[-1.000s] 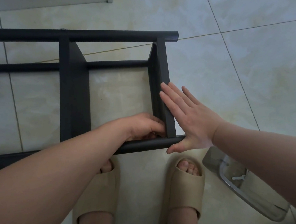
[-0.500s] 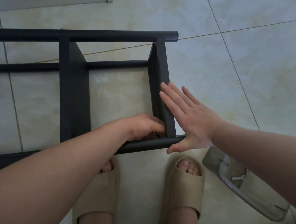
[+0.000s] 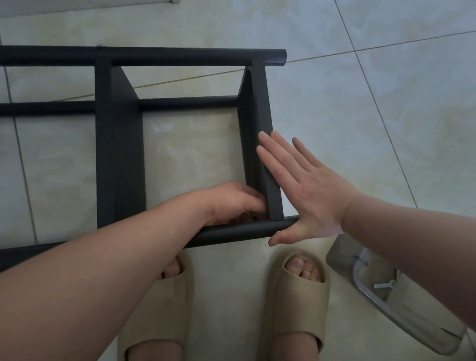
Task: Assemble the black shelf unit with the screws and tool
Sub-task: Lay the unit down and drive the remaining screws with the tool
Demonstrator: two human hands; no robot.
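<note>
Under the left hand [image 3: 233,202], shelf unit [image 3: 118,162] corner joint dark, indistinct.

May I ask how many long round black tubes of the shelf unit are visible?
3: the far tube at the top, a lower tube across the opening's far side, and the near tube closest to the person. A fourth may be hidden underneath.

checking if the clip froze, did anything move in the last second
Nothing visibly changed. The right hand stays pressed flat against the end of the black metal shelf frame, and the left hand stays curled inside its near corner.
</note>
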